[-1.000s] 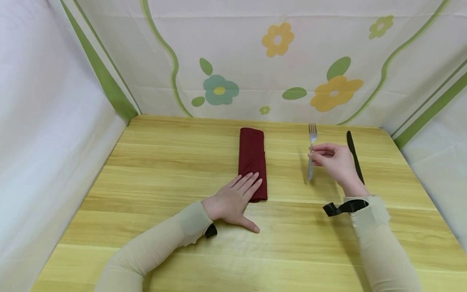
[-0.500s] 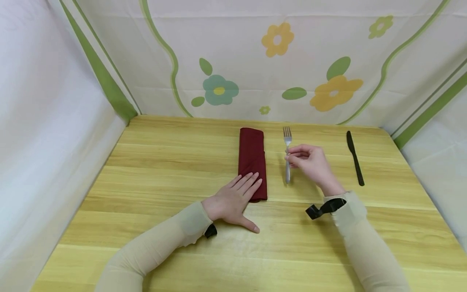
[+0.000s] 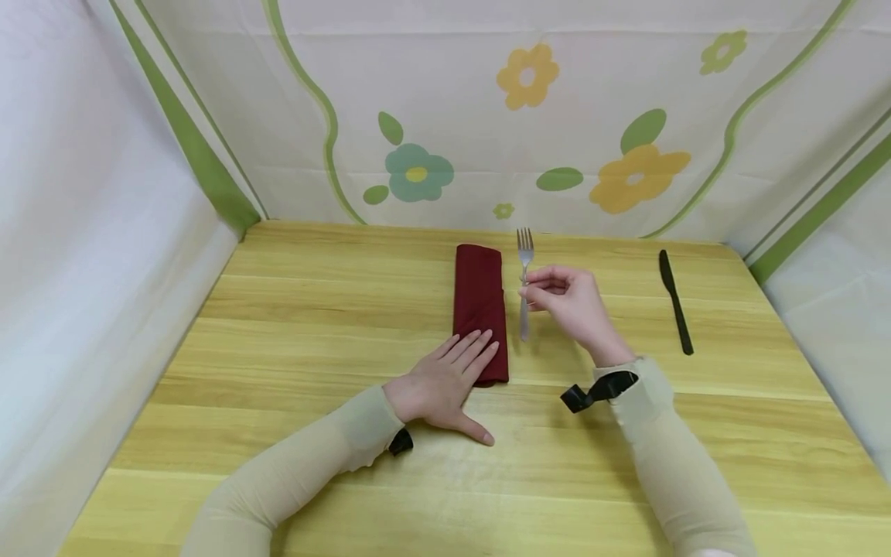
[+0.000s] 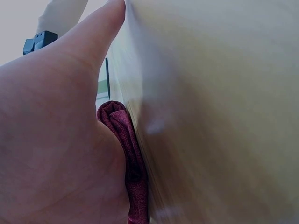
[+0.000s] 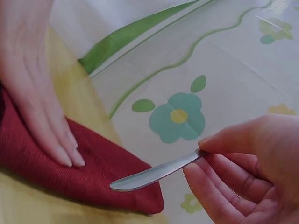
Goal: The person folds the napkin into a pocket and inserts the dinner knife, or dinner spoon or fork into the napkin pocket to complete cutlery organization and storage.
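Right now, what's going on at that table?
A person is working at a wooden table. The left hand lies flat, its straight fingers pressing the near end of a folded dark red napkin. The right hand pinches a silver fork by the handle, tines pointing away, just to the right of the napkin and not touching it. Whether the fork's tail rests on the table is unclear. A black knife lies untouched further right.

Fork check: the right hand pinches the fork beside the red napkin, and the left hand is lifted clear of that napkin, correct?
Not quite. The left hand lies flat on the red napkin, as the head view shows. The right hand does pinch the fork beside it.
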A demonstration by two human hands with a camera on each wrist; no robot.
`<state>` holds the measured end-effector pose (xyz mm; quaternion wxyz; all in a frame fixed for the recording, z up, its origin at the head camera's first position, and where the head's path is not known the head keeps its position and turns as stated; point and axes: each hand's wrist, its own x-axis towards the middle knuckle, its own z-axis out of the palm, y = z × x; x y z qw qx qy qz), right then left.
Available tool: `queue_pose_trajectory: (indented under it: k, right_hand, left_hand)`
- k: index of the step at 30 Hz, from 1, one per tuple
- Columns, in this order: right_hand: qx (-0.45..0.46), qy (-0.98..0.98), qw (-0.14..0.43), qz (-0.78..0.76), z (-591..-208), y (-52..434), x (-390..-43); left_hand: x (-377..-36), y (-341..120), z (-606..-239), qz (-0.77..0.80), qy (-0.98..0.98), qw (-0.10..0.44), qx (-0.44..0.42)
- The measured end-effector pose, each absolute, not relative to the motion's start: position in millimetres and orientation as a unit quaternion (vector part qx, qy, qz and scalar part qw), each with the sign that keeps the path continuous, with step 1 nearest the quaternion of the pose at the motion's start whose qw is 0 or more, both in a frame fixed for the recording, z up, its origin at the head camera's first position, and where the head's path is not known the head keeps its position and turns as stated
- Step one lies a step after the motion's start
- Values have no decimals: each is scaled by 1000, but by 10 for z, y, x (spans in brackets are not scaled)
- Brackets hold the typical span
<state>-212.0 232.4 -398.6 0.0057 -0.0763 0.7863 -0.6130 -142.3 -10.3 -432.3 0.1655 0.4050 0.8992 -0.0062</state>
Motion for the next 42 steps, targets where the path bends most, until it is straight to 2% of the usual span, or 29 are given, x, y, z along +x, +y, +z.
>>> queue_pose_trajectory:
  k: [19,29,36,42]
  right_hand:
    - [-100,741,-20,-664,-3836,2205,-2075]
    - [-122,749,-22,-651,-3765,2240,-1978]
    - [-138,749,-7,-648,-3745,2229,-1914]
    - [-137,749,15,-648,-3751,2190,-1872]
  left_hand:
    - [-1455,-108,-4335,51,897,174,403]
    - [-1685,-169,-4243,304,871,151,356]
    - [-1770,-156,-4162,533,779,168,284]
    - [-1766,-77,-4154,602,745,146,249]
